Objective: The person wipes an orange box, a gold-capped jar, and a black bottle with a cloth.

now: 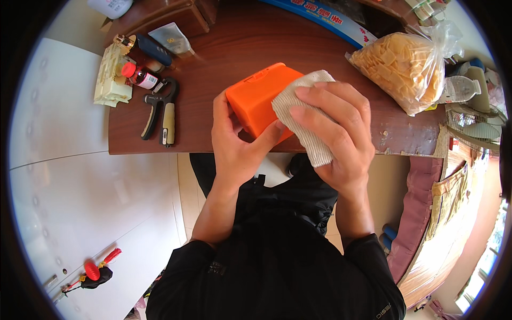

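Observation:
An orange plastic box (260,94) is tilted above the front edge of the dark wooden desk (208,52). My left hand (236,140) grips its left and near side, the thumb lying along the near face. A folded, ribbed beige cloth (306,116) is in my right hand (344,124), fingers spread over its top. The cloth rests against the right side of the box and hides part of it. What the box holds, if anything, cannot be seen.
Left on the desk are a hand-grip exerciser (162,112), a red-capped bottle (140,76), a tissue pack (114,76) and a clear pouch (172,38). Rightward lie a plastic bag of yellowish flat pieces (400,64), a clear bottle (460,89) and a fan (476,126).

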Motion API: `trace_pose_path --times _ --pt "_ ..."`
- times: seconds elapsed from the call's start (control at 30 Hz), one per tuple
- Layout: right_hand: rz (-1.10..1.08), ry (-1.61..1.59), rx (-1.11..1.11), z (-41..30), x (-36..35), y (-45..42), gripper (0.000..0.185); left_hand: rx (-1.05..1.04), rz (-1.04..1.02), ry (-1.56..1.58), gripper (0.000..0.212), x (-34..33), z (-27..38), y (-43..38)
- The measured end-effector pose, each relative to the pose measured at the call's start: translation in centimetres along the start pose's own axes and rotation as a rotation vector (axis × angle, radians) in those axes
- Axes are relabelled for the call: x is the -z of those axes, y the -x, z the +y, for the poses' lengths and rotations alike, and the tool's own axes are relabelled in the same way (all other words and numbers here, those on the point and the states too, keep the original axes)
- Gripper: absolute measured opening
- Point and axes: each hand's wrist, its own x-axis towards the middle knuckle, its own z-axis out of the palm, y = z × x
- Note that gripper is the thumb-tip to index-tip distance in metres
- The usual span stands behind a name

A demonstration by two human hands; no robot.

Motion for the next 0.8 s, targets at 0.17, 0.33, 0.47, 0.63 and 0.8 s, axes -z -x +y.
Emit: trace_pose_path --times 0.17,0.33,0.47,0.63,0.8 --pt "-0.022 0.046 -0.062 0.5 -1.6 0.8 0.046 0.058 -0.033 0.187 0.068 0.0 -0.1 0.0" --pt "-0.148 0.002 -0.140 -0.2 -2.2 1.6 0.042 -0.004 -0.004 0.199 0.064 0.7 -1.3 -0.2" --pt "-0.179 -0.003 -0.085 -0.4 -1.9 2.8 0.038 0.052 0.054 0.206 0.060 0.8 -1.2 -0.5" --pt "-0.222 -0.092 -0.077 -0.5 0.1 3.7 0.034 0.087 0.100 0.204 0.058 1.1 -0.7 -0.5" --pt "-0.037 -0.160 -0.113 0.8 0.8 3.8 0.035 0.088 0.097 0.224 0.052 1.4 -0.2 -0.4"
